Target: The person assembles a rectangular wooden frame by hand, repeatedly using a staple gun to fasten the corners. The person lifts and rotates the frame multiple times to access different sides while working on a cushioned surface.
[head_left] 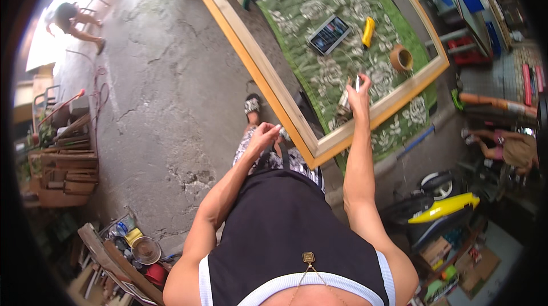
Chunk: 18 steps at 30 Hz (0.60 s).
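Note:
A large wooden frame (264,61), orange on its outer edge and pale inside, lies tilted over a green floral cloth (308,3). Reaching over its near rail, my right hand (359,100) pinches a small slim white object (358,82) above the cloth. My left hand (264,138) is closed in a pinch just outside the frame's near left corner; a whitish spot shows at its fingertips, too small to name. On the cloth lie a dark-screened phone or tablet (329,35), a yellow-handled tool (368,32), a brown tape roll (401,58) and a crumpled pale item (343,105) beside my right hand.
Stacked wood pieces (68,172) stand at the left on cracked concrete floor (154,100). A metal-legged table (468,9) is at the far right. A black-and-yellow scooter-like thing (445,208) stands lower right. Other people appear at far left (71,18) and right (508,149).

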{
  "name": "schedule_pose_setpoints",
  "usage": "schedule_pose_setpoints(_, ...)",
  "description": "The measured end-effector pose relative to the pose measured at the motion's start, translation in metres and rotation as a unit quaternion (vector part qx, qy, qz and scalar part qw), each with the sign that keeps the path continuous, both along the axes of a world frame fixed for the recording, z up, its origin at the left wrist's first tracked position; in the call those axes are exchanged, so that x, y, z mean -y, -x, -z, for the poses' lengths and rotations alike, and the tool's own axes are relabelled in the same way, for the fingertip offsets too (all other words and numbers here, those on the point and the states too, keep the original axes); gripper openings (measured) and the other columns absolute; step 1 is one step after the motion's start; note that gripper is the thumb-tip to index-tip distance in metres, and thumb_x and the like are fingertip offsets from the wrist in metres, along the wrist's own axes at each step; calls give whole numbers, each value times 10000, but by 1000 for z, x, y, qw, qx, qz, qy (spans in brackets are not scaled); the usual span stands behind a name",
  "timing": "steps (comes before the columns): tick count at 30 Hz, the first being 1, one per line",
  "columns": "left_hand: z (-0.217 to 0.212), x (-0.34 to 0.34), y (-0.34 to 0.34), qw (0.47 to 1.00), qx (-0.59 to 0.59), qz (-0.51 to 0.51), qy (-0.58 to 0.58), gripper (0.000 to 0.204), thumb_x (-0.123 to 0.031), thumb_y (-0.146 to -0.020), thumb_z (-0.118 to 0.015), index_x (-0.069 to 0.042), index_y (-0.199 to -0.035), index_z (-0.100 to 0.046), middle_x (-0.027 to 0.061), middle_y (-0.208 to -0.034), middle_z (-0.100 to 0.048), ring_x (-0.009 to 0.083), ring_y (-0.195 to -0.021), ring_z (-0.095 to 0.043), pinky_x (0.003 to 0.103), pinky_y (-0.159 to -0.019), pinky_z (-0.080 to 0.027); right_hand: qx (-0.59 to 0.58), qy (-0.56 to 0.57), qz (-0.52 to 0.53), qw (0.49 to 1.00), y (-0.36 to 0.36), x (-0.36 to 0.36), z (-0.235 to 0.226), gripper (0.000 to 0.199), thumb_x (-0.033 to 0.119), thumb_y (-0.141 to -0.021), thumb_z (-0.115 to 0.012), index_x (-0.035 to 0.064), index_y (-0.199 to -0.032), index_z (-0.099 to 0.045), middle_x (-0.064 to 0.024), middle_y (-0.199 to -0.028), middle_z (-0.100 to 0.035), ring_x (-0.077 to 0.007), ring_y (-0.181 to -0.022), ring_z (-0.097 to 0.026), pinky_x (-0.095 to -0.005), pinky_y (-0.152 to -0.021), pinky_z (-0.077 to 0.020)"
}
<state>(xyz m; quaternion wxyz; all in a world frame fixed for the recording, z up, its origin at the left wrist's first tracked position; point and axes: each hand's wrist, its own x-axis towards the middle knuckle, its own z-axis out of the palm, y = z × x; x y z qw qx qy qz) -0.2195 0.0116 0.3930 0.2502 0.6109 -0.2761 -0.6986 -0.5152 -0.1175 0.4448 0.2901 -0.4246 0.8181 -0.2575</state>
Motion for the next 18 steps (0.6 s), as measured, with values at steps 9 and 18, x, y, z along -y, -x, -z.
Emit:
schedule_pose_setpoints(9, 0, -3, 43, 987, -88, 111, -68, 532, -402, -869, -632, 3, -1187, -497, 99, -1016, -615, 179, -876, -604, 318, -784, -476, 423, -202, 101, 878, 59, 18, 26, 178, 269, -847, -633, 97, -884, -611, -25, -781, -623, -181, -653, -619, -382, -602, -535)
schedule_pose_setpoints(18, 12, -7, 71, 979, -156, -29, -128, 550, -284, -781, -755, 8, -1182, -518, 152, -1077, -627, 268, -910, -656, 391, -802, -538, 141, -91, -108, 980, -1, -78, -45, 402, 367, -830, -655, -2, -989, -637, -35, -772, -622, -116, -677, -551, -290, -635, -454)
